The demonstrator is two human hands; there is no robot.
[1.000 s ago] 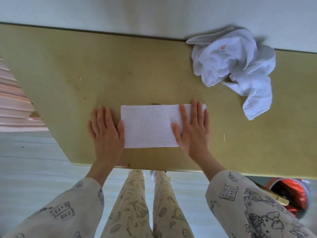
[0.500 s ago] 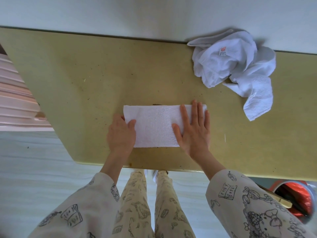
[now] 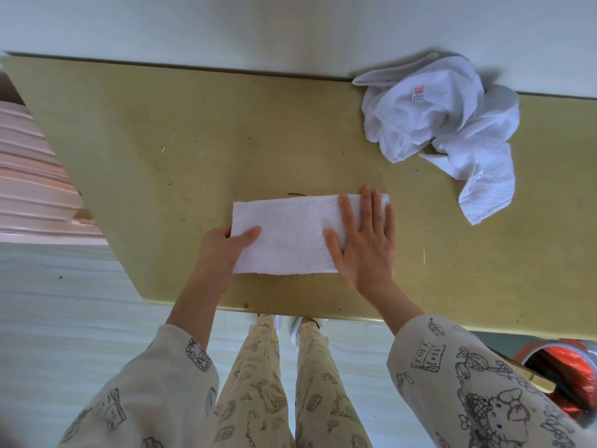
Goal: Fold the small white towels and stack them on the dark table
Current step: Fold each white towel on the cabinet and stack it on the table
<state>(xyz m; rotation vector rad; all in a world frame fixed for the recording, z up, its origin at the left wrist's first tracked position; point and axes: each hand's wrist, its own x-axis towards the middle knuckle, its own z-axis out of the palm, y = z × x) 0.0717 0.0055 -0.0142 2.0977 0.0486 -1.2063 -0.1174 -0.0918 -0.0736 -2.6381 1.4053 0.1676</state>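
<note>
On the olive worktop [image 3: 161, 130], the left hand [image 3: 223, 250] pinches the left end of the folded towel [image 3: 290, 234], thumb on top; the right hand [image 3: 365, 244] presses its right end with flat, straight fingers; crumpled white towels [image 3: 445, 124] lie far right

Left hand [image 3: 223, 250] fingers tucked under folded towel [image 3: 290, 234], only thumb shows. Right hand [image 3: 365, 244] covers towel's right end. Tabletop [image 3: 161, 140] cut off at right edge. Crumpled towels [image 3: 439, 124]: count unclear, label print too small to read. Red-lined bin [image 3: 562, 376] partly hidden by sleeve.
</note>
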